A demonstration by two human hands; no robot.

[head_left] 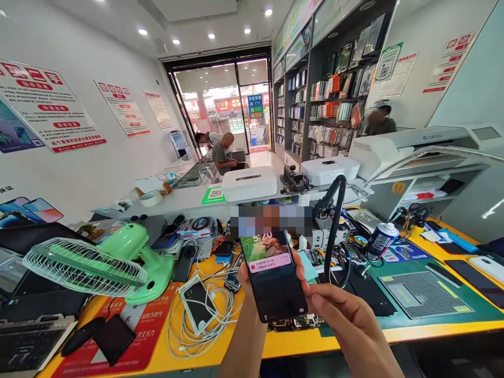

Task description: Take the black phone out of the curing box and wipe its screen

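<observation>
A smartphone [275, 294] with a lit screen is held upright in front of me, tilted slightly. The time and a pink notification banner show in its upper half; the lower half is dark. My left hand [247, 294] grips it from behind, with fingers showing along its right edge and the palm hidden. At the lower right edge my right hand [348, 315] is closed, thumb and index finger drawn together against the phone's side. Beneath the phone, part of a bare circuit board [293, 323] shows on the yellow bench [212, 344].
Left of the hands lie a coiled white cable [226, 315], a white-framed phone [198, 304] and a green fan [126, 252]. To the right are a black flexible arm [337, 231], a spray can [381, 240] and a perforated plate [427, 295] on a green mat. A person [224, 155] sits beyond the counter.
</observation>
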